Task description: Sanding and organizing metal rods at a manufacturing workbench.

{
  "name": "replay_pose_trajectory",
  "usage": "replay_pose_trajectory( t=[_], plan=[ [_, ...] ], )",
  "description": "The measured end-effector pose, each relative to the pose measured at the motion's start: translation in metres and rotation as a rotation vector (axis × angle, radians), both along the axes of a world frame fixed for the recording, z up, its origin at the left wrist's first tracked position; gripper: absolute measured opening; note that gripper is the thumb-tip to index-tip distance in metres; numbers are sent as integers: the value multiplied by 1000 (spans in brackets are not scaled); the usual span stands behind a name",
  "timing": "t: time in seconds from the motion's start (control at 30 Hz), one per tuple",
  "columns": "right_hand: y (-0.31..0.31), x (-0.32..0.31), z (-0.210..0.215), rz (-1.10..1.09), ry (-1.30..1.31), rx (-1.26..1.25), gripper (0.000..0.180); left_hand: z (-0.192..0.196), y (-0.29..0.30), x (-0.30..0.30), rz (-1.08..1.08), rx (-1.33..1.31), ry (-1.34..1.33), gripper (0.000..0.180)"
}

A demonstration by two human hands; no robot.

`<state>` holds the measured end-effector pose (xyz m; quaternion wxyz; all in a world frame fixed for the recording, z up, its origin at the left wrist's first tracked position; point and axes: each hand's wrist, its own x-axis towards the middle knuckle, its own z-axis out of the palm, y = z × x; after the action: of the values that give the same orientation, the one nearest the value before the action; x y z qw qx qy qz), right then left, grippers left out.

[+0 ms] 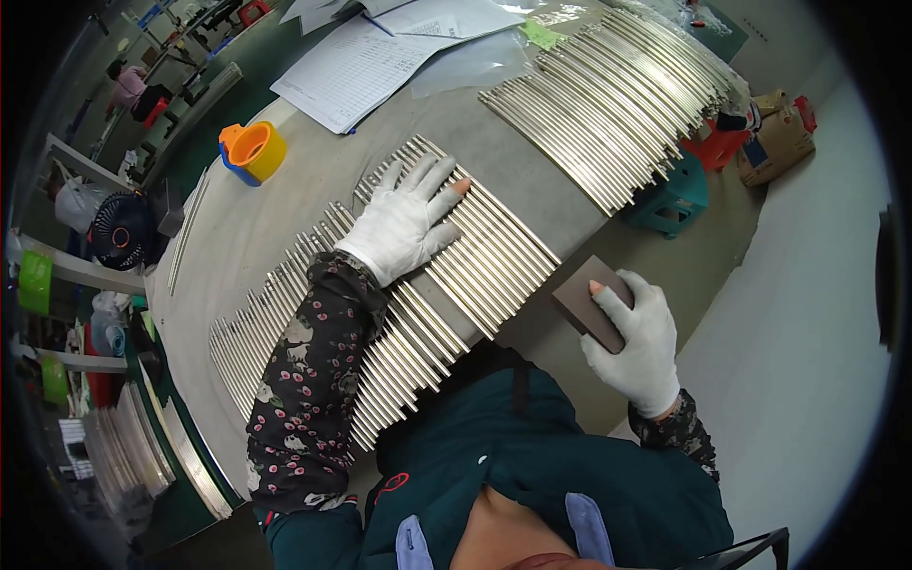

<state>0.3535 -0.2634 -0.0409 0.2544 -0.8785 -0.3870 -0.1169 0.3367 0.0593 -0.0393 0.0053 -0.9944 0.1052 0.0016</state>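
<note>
My left hand, in a white glove with one bare fingertip showing, lies flat with spread fingers across a row of shiny metal rods. The rods lie side by side on the grey table. A second group of metal rods extends to the left, partly hidden under my patterned sleeve. Off the table's near right edge, my gloved right hand grips a brown sanding block. The block is held apart from the rods, with fingers wrapped around its side.
A larger bundle of metal rods lies at the far right. Paper sheets and a yellow tape ring sit toward the back. A teal stool and a cardboard box stand beyond the right edge. A person sits far left.
</note>
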Motion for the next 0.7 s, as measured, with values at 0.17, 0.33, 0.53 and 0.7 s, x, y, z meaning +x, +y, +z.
replay_pose_trajectory(
  t=[0.17,0.33,0.53,0.7],
  plan=[
    [-1,1,-1,-12,-4,-2,51,-5,-5,18,-21,9,-44,56],
    [3,-8,3,52,51,-8,51,-13,-11,36,-13,7,-126,54],
    [16,-18,3,55,37,20,53,-8,-17,38,5,17,-110,52],
    [23,-21,4,64,35,24,55,-10,-14,35,-5,10,-109,52]
  ],
)
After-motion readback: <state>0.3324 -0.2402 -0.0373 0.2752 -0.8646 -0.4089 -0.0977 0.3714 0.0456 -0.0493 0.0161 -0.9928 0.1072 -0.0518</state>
